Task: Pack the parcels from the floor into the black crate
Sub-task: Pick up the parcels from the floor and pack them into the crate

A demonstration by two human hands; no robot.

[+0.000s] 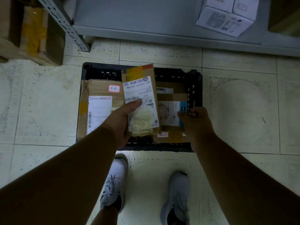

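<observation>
The black crate (195, 88) sits on the tiled floor in front of my feet. A large cardboard parcel (100, 95) with a white label fills its left side. My left hand (122, 117) grips a flat cardboard parcel (141, 88) with a white shipping label, held above the crate's middle, thumb on the label. My right hand (194, 120) has its fingers curled on the edge of a small parcel with a blue-edged label (172, 111) lying in the crate's right side. More cardboard parcels (170, 86) lie beneath and behind it.
A grey metal shelf base (146, 30) runs along the back, with a slotted upright (65, 25) at left. Brown cartons (32, 34) stand at far left, white boxes (227, 15) on the shelf at right. My two grey shoes (113, 184) stand close behind the crate.
</observation>
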